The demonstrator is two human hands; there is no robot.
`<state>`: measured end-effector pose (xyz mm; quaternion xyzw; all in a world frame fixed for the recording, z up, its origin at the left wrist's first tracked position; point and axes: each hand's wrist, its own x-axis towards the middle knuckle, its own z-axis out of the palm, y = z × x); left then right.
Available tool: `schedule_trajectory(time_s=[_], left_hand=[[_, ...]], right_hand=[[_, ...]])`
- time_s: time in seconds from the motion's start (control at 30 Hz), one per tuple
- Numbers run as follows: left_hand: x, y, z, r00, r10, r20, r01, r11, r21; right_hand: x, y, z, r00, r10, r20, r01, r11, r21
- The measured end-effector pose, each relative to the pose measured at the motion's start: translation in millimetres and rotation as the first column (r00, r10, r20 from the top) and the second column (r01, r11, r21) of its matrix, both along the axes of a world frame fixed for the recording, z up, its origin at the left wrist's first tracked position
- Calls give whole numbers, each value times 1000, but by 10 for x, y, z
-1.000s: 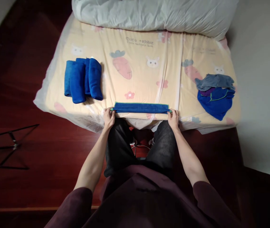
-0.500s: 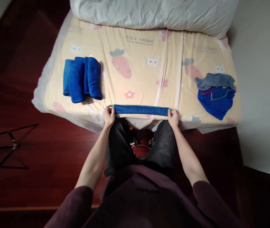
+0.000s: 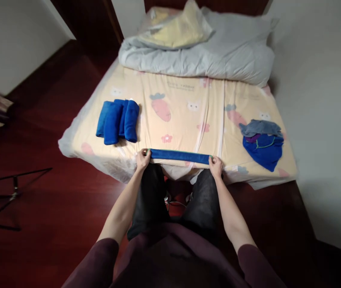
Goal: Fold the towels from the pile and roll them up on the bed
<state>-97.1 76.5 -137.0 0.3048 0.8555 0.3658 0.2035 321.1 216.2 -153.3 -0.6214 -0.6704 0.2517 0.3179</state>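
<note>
A blue towel (image 3: 180,156), folded into a long narrow strip with green edging, lies along the front edge of the bed. My left hand (image 3: 143,159) pinches its left end, and my right hand (image 3: 215,166) pinches the right end, so the strip is stretched straight between them. To the left on the sheet sit several rolled blue towels (image 3: 118,122), side by side. At the right is a loose heap of cloths (image 3: 263,144), blue below with grey-blue and purple ones on top.
The bed (image 3: 146,132) has a yellow sheet printed with carrots and rabbits. A pale quilt (image 3: 218,60) with a yellow cloth (image 3: 182,30) on it lies at the back. A wall (image 3: 323,120) stands on the right. Black stand legs (image 3: 14,195) rest on the red floor at left.
The view has tilted up, showing more of the quilt and the room behind. Both hands keep hold of the strip's ends, which look slightly closer together.
</note>
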Motion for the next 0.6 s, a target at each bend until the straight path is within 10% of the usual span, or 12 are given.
schedule_trajectory(time_s=[0.33,0.5,0.6], left_hand=[[44,-15,558,955,164,247,-165,986,-18],[526,-365,514,837,223,500,-304,949,84],[867,-420,428,660,111,743,-289,951,114]], right_hand=[[62,347,371,992,87,91,-65,974,-219],[120,296,601,962,132,241,-103,986,-128],[15,200,717,874,298,383,-332,943,25]])
